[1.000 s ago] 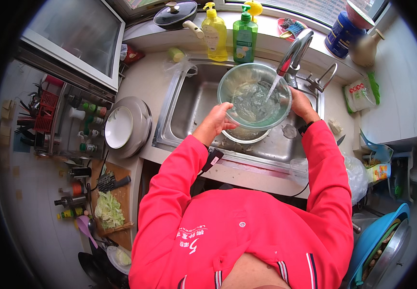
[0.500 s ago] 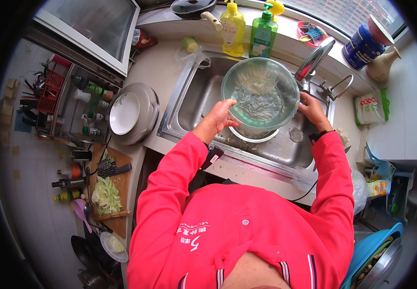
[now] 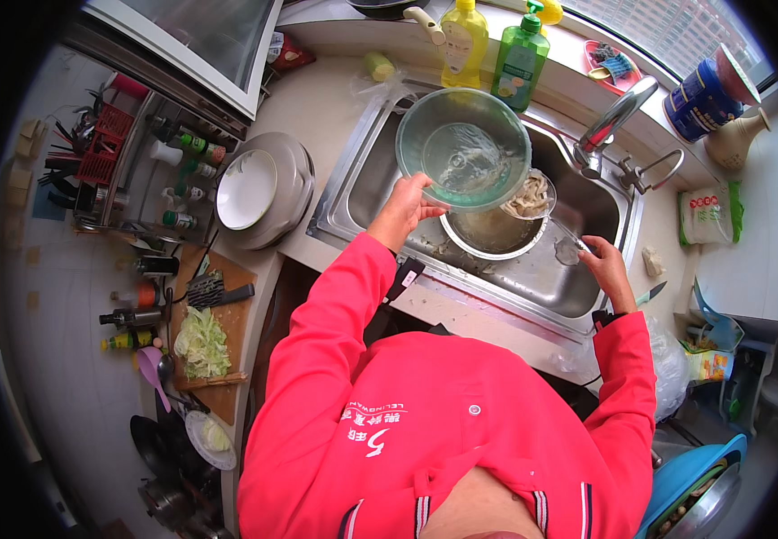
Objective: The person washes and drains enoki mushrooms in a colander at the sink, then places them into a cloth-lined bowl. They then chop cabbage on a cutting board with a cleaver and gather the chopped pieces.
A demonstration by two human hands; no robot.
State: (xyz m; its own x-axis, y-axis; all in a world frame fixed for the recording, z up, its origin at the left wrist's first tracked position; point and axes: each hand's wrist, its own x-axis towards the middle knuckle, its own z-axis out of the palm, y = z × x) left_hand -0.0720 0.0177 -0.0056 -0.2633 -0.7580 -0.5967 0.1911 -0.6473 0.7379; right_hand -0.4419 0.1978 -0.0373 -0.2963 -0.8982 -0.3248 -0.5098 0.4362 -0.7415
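Observation:
My left hand grips the near rim of a translucent green basin, which is held over the sink with a little clear liquid inside. In my right hand is the thin handle of a metal skimmer. Pale, wet strips lie in the skimmer's round head, right beside the basin's lower right rim. Below both, a steel bowl of cloudy liquid rests in the sink. I cannot make out what the strips are.
The steel sink has a faucet at its far right. Soap bottles stand behind. At left are stacked plates and a cutting board with shredded cabbage. A knife lies right of the sink.
My right hand has let go of the basin and now holds the skimmer lower right. The basin has shifted slightly left in my left hand. The pale strips and steel bowl are more exposed.

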